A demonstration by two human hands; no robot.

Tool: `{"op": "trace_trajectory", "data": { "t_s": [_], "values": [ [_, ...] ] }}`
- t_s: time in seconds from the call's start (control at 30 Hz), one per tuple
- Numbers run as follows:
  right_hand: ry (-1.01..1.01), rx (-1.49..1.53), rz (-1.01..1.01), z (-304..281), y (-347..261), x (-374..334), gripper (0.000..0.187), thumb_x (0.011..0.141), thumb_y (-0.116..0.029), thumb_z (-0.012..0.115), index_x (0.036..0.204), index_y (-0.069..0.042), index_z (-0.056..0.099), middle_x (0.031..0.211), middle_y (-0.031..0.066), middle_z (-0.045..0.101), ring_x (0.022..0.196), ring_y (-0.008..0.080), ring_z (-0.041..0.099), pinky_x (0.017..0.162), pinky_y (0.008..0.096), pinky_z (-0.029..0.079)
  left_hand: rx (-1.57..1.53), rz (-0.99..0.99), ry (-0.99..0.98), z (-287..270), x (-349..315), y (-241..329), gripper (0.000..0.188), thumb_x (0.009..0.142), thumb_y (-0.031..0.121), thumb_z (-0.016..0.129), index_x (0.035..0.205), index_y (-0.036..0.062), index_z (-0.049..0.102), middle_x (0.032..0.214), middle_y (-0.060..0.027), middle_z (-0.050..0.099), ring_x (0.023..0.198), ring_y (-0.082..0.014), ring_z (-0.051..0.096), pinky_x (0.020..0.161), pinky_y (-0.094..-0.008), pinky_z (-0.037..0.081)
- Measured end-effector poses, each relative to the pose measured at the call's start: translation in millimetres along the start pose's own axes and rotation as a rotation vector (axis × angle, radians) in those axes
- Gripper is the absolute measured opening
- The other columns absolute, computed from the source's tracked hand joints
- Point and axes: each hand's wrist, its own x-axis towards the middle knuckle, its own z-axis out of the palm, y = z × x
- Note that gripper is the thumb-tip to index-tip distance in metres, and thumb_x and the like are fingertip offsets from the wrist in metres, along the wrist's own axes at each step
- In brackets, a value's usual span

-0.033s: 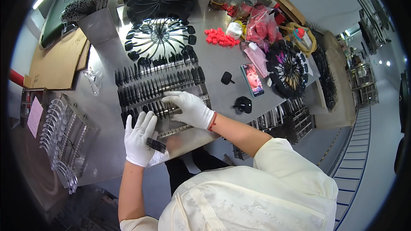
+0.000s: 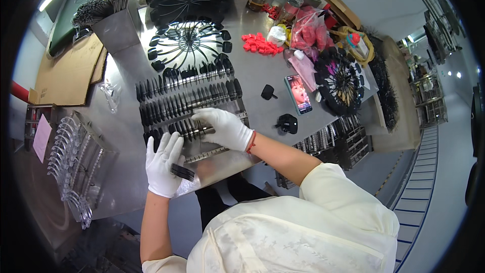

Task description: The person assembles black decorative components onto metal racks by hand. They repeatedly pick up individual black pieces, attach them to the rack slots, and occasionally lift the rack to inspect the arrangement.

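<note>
A metal rack [image 2: 189,96] holds rows of thin black paddle-shaped pieces standing on edge. At its near left corner is my left hand [image 2: 164,167], in a white glove, fingers stretched toward the front row. A small stack of flat black pieces [image 2: 182,172] is tucked at its thumb side, and I cannot tell how many. My right hand [image 2: 225,129], also gloved, reaches over the rack's front rows from the right. Its fingers are curved and apart from the thumb, with no held piece visible. The fingertips are close to the black pieces; contact is unclear.
Behind the rack lies a ring of black paddles on stems [image 2: 189,43]. To the right are a loose black paddle [image 2: 268,92], a phone [image 2: 298,94], red clips [image 2: 260,44] and another paddle cluster [image 2: 338,81]. Clear curved hooks [image 2: 65,156] stand left, near cardboard [image 2: 68,73].
My left hand has shifted very slightly left with the black pieces. My right hand looks almost unmoved.
</note>
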Motion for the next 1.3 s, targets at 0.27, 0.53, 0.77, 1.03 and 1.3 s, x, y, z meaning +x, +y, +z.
{"op": "trace_trajectory", "data": {
  "t_s": [0.27,0.53,0.77,1.03,1.3],
  "values": [
    [0.054,0.057,0.187,-28,-21,10,0.071,0.062,-0.008,0.095,0.128,-0.009,0.067,0.117,0.0093,0.066,0.087,0.0180,0.067,0.081,0.0312,0.059,-0.088,-0.164,0.145,-31,-15,8,0.050,0.081,0.004,0.068,0.131,0.0009,0.064,0.125,-0.0188,0.070,0.121,-0.0436,0.063,0.110,-0.0602,0.041],
    [0.141,-0.075,-0.230,5,-80,32,0.065,0.060,-0.020,0.095,0.119,-0.013,0.069,0.123,0.0034,0.070,0.113,0.0230,0.065,0.102,0.0405,0.046,-0.193,-0.326,0.307,-28,-28,2,0.041,0.096,0.013,0.063,0.135,-0.0003,0.062,0.124,-0.0208,0.070,0.122,-0.0427,0.063,0.109,-0.0495,0.045],
    [0.118,-0.301,-0.185,39,-53,29,0.058,0.067,-0.028,0.088,0.120,-0.016,0.068,0.124,-0.0005,0.068,0.114,0.0197,0.063,0.106,0.0464,0.042,-0.672,-0.733,0.443,-35,-50,12,0.042,0.111,0.020,0.047,0.146,-0.0033,0.050,0.125,-0.0206,0.070,0.117,-0.0230,0.066,0.106,-0.0352,0.047],
    [-0.133,-0.493,-0.118,50,-54,37,0.063,0.080,-0.042,0.079,0.132,-0.011,0.064,0.134,0.0055,0.060,0.130,0.0241,0.052,0.115,0.0516,0.034,-1.112,-0.936,0.670,-31,-70,2,0.049,0.110,0.034,0.051,0.140,-0.0045,0.051,0.110,-0.0196,0.070,0.087,-0.0174,0.069,0.075,-0.0260,0.053],
    [-0.320,0.098,0.166,-26,-104,50,0.086,0.076,-0.038,0.086,0.148,-0.007,0.050,0.153,0.0178,0.043,0.137,0.0376,0.051,0.109,0.0466,0.048,-1.223,-0.937,0.136,-17,-52,17,0.041,0.108,0.018,0.054,0.140,-0.0059,0.051,0.116,-0.0174,0.069,0.092,-0.0205,0.071,0.075,-0.0284,0.056]
  ]
}}
